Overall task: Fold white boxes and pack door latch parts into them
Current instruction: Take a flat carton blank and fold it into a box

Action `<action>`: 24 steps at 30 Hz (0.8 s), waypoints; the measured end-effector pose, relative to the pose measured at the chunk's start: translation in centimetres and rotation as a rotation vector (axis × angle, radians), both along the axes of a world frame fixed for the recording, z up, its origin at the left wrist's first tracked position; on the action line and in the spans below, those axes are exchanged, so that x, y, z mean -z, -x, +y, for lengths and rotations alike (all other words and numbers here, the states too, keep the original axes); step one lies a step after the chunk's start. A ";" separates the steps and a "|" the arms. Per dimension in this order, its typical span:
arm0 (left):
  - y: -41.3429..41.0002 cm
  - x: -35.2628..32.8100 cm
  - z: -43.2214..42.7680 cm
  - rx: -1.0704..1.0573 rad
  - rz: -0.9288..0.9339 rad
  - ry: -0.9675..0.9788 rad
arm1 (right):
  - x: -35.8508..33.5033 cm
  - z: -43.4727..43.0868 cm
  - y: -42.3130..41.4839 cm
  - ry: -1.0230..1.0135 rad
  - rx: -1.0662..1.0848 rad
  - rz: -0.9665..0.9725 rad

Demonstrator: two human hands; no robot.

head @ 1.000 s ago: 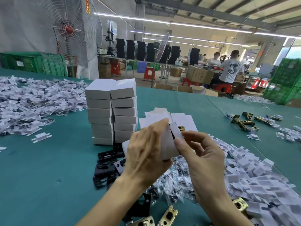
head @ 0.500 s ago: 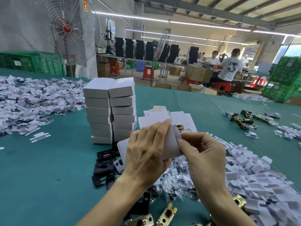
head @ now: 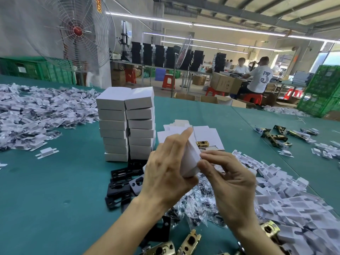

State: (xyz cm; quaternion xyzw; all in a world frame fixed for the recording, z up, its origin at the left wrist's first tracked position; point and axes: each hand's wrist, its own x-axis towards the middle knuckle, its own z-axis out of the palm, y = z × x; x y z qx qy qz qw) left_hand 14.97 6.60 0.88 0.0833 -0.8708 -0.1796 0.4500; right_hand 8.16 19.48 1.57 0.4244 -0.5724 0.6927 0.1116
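Above the green table, my left hand (head: 166, 170) grips a small white box (head: 191, 159), fingers wrapped over its top and side. My right hand (head: 228, 179) pinches the box's end flap with thumb and forefinger. Two stacks of folded white boxes (head: 127, 126) stand just behind and left. Flat white box blanks (head: 207, 133) lie behind the hands, with a brass latch part (head: 202, 143) on them. Black plates (head: 119, 183) lie under my left wrist. Brass latch bodies (head: 187, 243) lie near the front edge. Small clear bags of screws (head: 198, 205) sit beneath the hands.
White plastic pieces are heaped at the right (head: 287, 199) and far left (head: 36, 115). More brass latches (head: 276, 135) lie at the right back. A big fan (head: 77, 32) and green crates (head: 36, 69) stand behind the table. Two seated people (head: 257, 78) work far off.
My hands have turned the white box and brought it slightly lower and nearer; the right thumb and forefinger have moved onto its end flap. The view has shifted a little.
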 end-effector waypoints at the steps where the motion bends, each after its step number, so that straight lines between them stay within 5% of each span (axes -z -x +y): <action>1: 0.0 0.0 0.1 0.004 0.011 -0.002 | 0.1 -0.2 -0.2 -0.009 0.046 0.062; 6: -0.2 -0.4 0.2 -0.064 -0.004 -0.009 | 1.1 -0.9 -0.8 -0.175 0.190 0.257; 15: 0.1 -0.1 0.3 -0.030 -0.008 0.086 | -0.3 -1.1 -0.4 -0.273 -0.010 -0.095; 20: -0.1 -1.0 0.7 0.012 0.092 0.018 | -0.8 -0.4 1.4 -0.076 0.117 -0.298; 22: -0.4 -1.8 1.0 0.048 0.160 -0.219 | -0.7 0.1 1.9 -0.038 0.173 -0.290; 24: -0.6 -2.8 0.9 0.184 0.033 -0.730 | -0.4 0.4 1.6 -0.024 0.204 -0.205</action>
